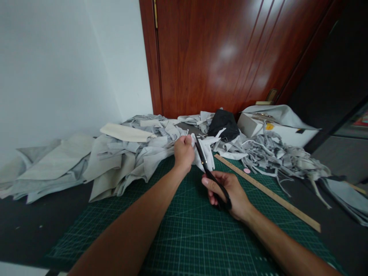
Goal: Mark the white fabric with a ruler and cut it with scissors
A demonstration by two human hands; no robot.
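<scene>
In the head view, I see the left hand (184,154) pinched on a white cloth piece (207,148) near the far edge of the green gridded mat (178,237), presumably steadying it against the blades. The right hand (233,191) clasps the handles of black metal scissors (214,179), likely for control. I count one pair, one wooden ruler (267,193), one pink disc (246,171); the grey scraps (268,147) overlap uncountably.

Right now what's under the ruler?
The green mat shows on both sides of the ruler, which seems to lie on it. Whatever is directly beneath is covered, so I can't tell if anything else is there.
</scene>
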